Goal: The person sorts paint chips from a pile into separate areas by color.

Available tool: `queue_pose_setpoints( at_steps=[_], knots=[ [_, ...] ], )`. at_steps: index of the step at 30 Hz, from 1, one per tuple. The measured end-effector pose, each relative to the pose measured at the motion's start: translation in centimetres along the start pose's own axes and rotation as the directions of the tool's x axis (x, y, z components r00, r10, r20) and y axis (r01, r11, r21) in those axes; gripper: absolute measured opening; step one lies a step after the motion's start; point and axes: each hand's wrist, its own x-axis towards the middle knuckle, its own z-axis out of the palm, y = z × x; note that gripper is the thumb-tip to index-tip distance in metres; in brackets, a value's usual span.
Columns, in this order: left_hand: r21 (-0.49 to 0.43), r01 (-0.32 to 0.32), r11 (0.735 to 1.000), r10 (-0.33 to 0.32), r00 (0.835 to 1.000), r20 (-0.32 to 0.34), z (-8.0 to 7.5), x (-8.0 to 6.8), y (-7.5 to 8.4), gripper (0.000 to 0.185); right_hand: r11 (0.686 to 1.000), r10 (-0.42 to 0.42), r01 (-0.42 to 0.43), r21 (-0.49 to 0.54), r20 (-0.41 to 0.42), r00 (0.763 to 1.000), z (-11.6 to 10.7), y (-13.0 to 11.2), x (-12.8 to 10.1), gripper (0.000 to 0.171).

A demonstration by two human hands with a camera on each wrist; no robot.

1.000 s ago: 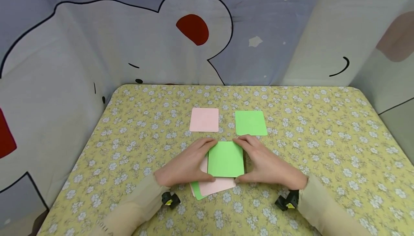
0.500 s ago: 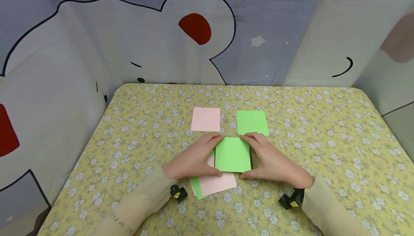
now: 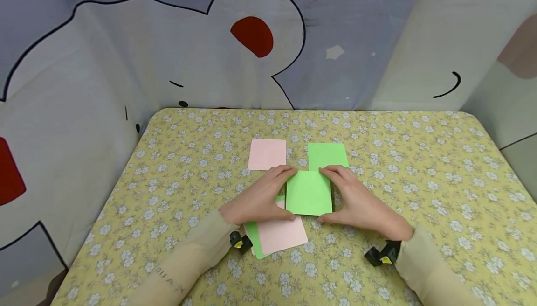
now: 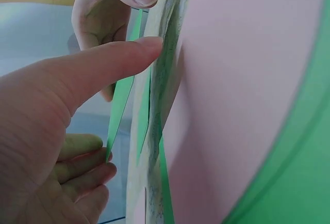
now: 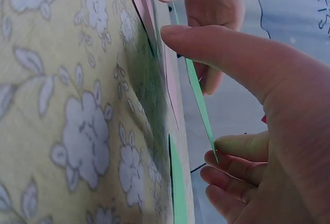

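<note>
A square green card (image 3: 308,193) is held level a little above the table between both hands. My left hand (image 3: 262,198) grips its left side, thumb at the near corner and fingers at the far corner. On the opposite side, my right hand (image 3: 356,203) holds it the same way. Both wrist views show the card edge-on, the green card (image 4: 121,102) touching fingertips and apart from the tabletop. Below and left of it lies a loose pile: a pink card (image 3: 282,237) on top, with a green card (image 3: 257,240) sticking out beneath, partly hidden by my left hand.
Farther back a pink card (image 3: 267,154) lies flat at left. Right of it lies another green card (image 3: 327,154), its near edge covered by my fingers and the held card. Yellow flowered cloth (image 3: 428,180) covers the table, and a printed curtain (image 3: 335,26) hangs behind.
Both hands have carried the green card away from the pile, to the right and toward the back. More of the pink card on the pile shows. The two back cards have stayed put.
</note>
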Motion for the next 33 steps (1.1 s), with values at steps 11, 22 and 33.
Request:
queue_pose_setpoints(
  at_steps=[11, 22, 33],
  knots=[
    [0.016, 0.009, 1.000, -0.009, 1.000, -0.017, -0.2, 2.0, 0.2, 0.111, 1.000, 0.025, -0.025, 0.015, -0.036, 0.999, -1.0, 1.1, -0.1, 0.113],
    [0.002, 0.012, 1.000, -0.012, 0.999, -0.034, -0.4, 3.5, 0.6, 0.110, 0.999, 0.048, -0.048, 0.009, -0.059, 0.997, -2.0, 1.9, -0.1, 0.112],
    [-0.010, 0.020, 1.000, -0.020, 0.999, -0.034, -0.5, 5.0, 1.0, 0.110, 0.999, 0.050, -0.051, -0.016, -0.079, 0.996, -2.8, 2.9, 0.4, 0.114]
  ],
)
